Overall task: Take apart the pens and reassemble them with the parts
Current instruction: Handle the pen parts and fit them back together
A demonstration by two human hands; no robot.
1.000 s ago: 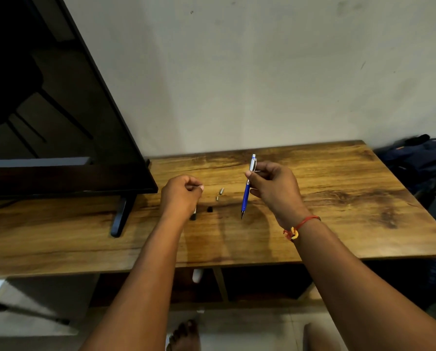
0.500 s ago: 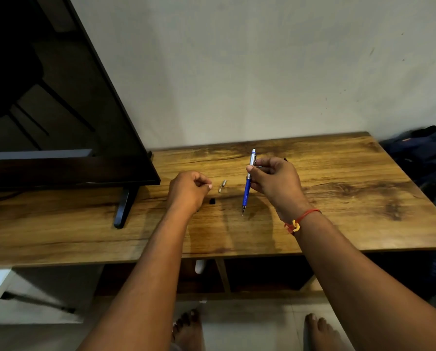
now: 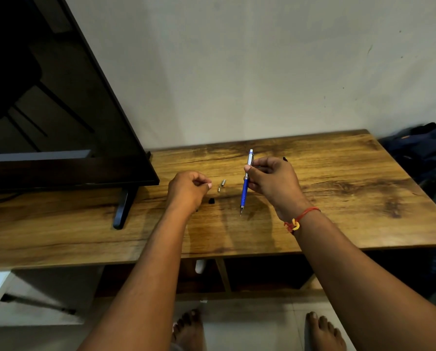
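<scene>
The left hand (image 3: 189, 191) hovers over the counter (image 3: 351, 198), fingers curled, thumb against forefinger; whether it pinches anything cannot be told. Just right of it lie small metal parts (image 3: 222, 184) and a black cap (image 3: 212, 200). Further right, the right hand (image 3: 272, 181) pinches the blue pen (image 3: 244, 191) nearly upright, tip down.

TV (image 3: 47, 110) overhangs the surface's (image 3: 351, 198) left end; its foot (image 3: 122, 209) stands left of the left hand (image 3: 186, 188). Wall (image 3: 262, 72) closes the far edge. Between that hand and the right hand (image 3: 272, 181), which holds a pen (image 3: 245, 188) upright: metal parts (image 3: 222, 184), black cap (image 3: 212, 200). Right half open wood.
</scene>
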